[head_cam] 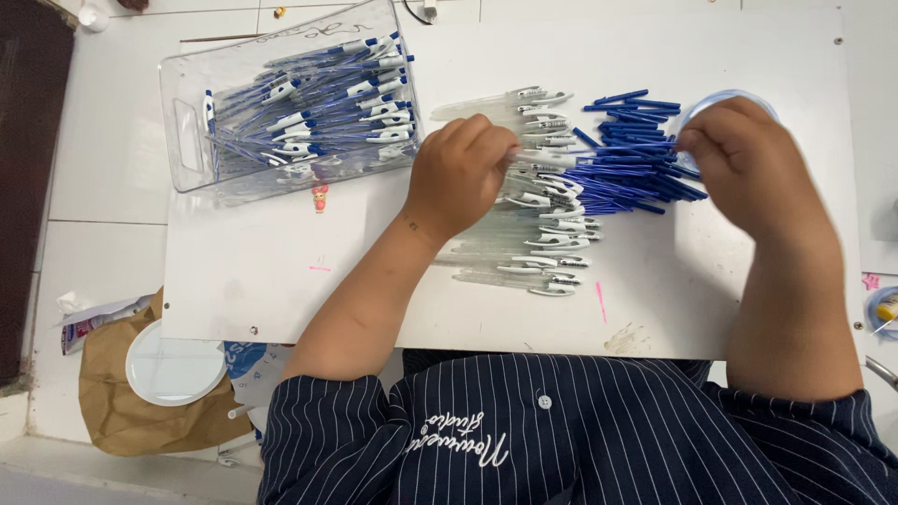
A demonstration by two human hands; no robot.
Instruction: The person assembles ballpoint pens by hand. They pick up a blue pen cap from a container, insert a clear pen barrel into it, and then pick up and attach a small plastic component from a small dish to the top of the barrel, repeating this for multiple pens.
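We look down on a white counter (281, 271) — a board laid over pale floor tiles.

Left hand (458, 173): curled, knuckles up, resting on a row of clear pen barrels (538, 201) with white clips. The row lies side by side across the middle of the counter. We see one barrel end poking out under the fingers, so the hand appears closed on it; the grip itself is hidden by the knuckles.

Right hand (748, 154): fingers pinched together at the right edge of a heap of blue pen refills (631, 154). We cannot tell what, if anything, sits between the fingertips. Just behind this hand a round clear lid (725, 98) shows partly.

The blue heap lies just beside the barrel row, on its right, touching it in places.

Upper left of the counter: a clear plastic bin (192, 140) — rectangular, with a handle slot in its near wall — holds many assembled pens (327, 103) with blue caps and white clips, lying roughly parallel.

Off the counter, lower left: a brown paper bag (117, 402) with a white round lid (173, 365) on it.

Both forearms come out of dark pinstriped sleeves (599, 440).
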